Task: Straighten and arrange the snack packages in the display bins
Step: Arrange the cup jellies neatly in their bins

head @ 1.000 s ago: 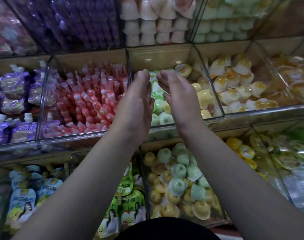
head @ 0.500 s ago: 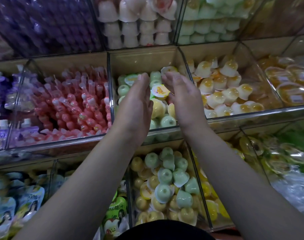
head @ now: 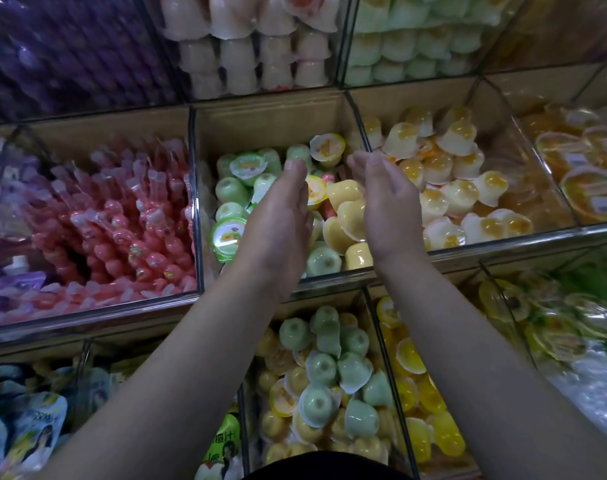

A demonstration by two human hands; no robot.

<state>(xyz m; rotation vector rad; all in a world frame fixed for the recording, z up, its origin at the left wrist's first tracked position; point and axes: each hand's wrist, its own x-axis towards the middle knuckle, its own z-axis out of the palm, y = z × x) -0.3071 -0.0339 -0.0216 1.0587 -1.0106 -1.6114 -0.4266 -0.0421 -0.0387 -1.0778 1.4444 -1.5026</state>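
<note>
While clear display bins (head: 502, 242) are filling the whole view in tiers, the middle bin (head: 270, 123) of the centre row is sitting straight ahead, holding a loose jumble of green jelly cups (head: 231, 192) and yellow jelly cups (head: 345, 194). To its left a neighbouring bin is holding pink jelly sticks (head: 122, 220) lying in slanted rows, and to its right another is holding white-and-orange jelly cups (head: 457, 199) heaped against each other. Below the middle bin, a lower bin is carrying a mixed pile of cups (head: 322, 368) in green and yellow. Both forearms are reaching up from the bottom edge over the middle bin. The left hand (head: 277, 220) and the right hand (head: 390, 202) are hovering above the jumble, palms facing each other, fingers straight and together, grasping nothing. The yellow jelly cups are lying on their sides between the two hands; whether either palm is touching them cannot be told. The green ones are lying left of the left hand, with a green-rimmed lidded cup (head: 227, 237) near the front rim. At the back, a yellow-rimmed cup (head: 328, 148) is tilting its lid toward the camera, between the two sets of fingertips.
</note>
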